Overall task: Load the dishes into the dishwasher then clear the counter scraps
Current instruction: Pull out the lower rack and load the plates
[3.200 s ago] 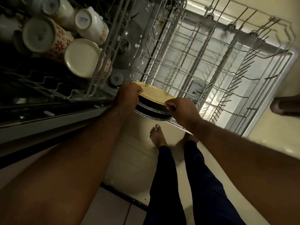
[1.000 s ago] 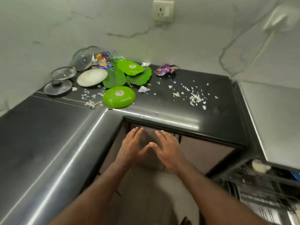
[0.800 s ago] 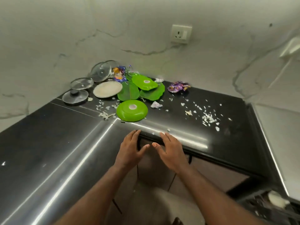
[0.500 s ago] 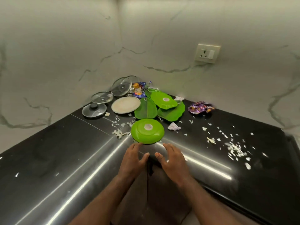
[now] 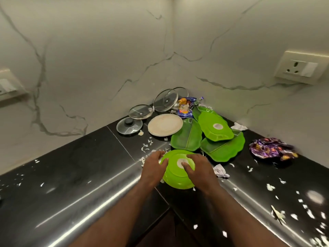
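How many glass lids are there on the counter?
4. Black-knob lid leftmost; second lid just behind it; third lid leaning in the corner; fourth lid half hidden behind that. Others may be hidden.

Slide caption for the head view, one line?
Left hand and right hand touch a green plate on the scrap-littered black counter.
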